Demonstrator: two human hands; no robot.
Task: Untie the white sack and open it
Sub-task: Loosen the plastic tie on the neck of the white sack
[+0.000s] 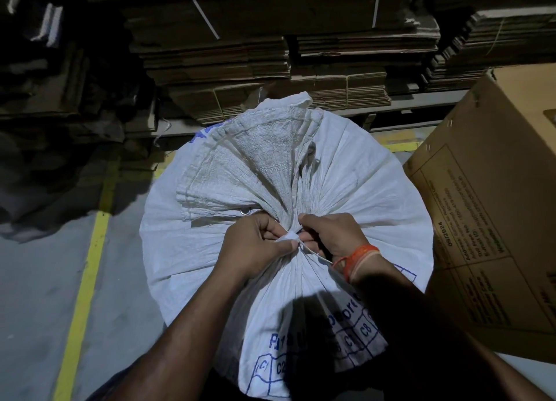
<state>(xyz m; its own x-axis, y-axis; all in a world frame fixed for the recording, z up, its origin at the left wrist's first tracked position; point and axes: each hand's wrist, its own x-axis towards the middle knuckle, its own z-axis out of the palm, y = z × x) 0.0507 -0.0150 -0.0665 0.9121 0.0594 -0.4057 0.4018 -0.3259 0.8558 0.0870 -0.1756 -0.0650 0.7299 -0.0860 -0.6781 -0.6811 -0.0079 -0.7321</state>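
A large white woven sack (pixel 361 190) with blue print stands upright below me, its mouth gathered into a tied neck, and the loose top flap (pixel 249 166) fans out away from me. A white tie knot (pixel 290 237) sits at the gathered neck. My left hand (pixel 252 247) pinches the knot from the left with thumb and fingers. My right hand (pixel 334 235), with an orange band on the wrist, grips the tie from the right; a thin white string (pixel 319 257) runs out under it.
A big brown cardboard box (pixel 493 214) stands close on the right, touching the sack. Stacks of flattened cardboard (pixel 270 54) fill the shelving behind. A yellow floor line (pixel 87 265) runs along the grey floor on the left.
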